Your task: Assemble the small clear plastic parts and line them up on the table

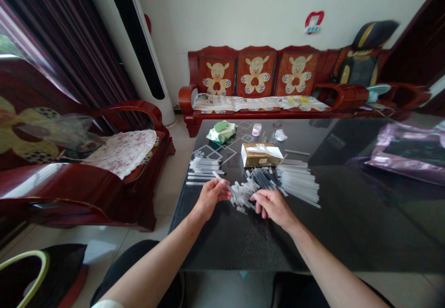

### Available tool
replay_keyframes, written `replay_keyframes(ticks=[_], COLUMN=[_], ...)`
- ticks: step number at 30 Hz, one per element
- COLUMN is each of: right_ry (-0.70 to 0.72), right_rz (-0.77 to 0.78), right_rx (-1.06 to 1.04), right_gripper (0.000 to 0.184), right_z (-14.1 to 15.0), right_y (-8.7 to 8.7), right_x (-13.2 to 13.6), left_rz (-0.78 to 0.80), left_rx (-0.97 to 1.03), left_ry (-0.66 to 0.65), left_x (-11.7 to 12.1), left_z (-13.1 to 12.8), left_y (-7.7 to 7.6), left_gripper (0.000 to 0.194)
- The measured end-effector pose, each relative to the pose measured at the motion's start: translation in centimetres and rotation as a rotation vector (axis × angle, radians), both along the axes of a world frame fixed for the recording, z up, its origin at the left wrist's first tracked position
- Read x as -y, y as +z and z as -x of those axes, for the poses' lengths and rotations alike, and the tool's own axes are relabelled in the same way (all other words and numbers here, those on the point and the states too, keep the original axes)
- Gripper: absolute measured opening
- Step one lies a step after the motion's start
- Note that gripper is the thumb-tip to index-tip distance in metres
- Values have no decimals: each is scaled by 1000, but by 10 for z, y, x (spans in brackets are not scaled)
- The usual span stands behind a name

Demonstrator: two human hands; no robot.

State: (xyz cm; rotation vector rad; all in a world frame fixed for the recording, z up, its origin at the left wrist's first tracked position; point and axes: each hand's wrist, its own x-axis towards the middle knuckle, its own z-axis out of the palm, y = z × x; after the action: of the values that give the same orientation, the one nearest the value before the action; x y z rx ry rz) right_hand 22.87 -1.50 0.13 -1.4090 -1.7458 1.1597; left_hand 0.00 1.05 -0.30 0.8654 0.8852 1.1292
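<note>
My left hand (pixel 212 197) is closed around a slim whitish pen barrel (pixel 218 176), its far end pointing up and to the left. Between the hands lies a heap of small translucent pen caps (pixel 244 193). At the right side of that heap, my right hand (pixel 273 205) has its thumb and forefinger pinched together; whatever they hold is too small to make out. Dark thin pen refills (pixel 262 178) lie just beyond the right hand. Further right is a fanned stack of translucent barrels (pixel 298 182). Several whitish pens (pixel 204 169) are lined up beyond my left hand.
A tissue box (pixel 261 159) stands behind the refills on the glossy black table (pixel 347 234). Farther back are a green wipes pack (pixel 222 132), a small jar (pixel 257 129) and a crumpled tissue (pixel 280 135). A purple-edged package (pixel 406 159) lies at right.
</note>
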Motion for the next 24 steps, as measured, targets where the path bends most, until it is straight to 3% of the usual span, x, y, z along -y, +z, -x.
replay_keyframes(ticks=[4, 9, 15, 19, 24], right_ry=[118, 149, 90, -99, -372], right_rz=[180, 181, 135, -13, -217], right_rx=[-164, -150, -33, 218, 768], right_gripper=[43, 30, 26, 26, 25], right_z=[19, 20, -2, -22, -42], right_y=[-7, -4, 9, 11, 9], right_x=[10, 11, 4, -5, -14], left_rz=[-3, 0, -20, -12, 14], left_rx=[-7, -23, 63, 121, 68], left_ry=[-11, 50, 304, 419, 235], left_x=[4, -3, -27, -31, -18], left_z=[-2, 7, 37, 46, 29], left_y=[3, 6, 12, 15, 13], left_gripper=[40, 38, 35, 31, 34])
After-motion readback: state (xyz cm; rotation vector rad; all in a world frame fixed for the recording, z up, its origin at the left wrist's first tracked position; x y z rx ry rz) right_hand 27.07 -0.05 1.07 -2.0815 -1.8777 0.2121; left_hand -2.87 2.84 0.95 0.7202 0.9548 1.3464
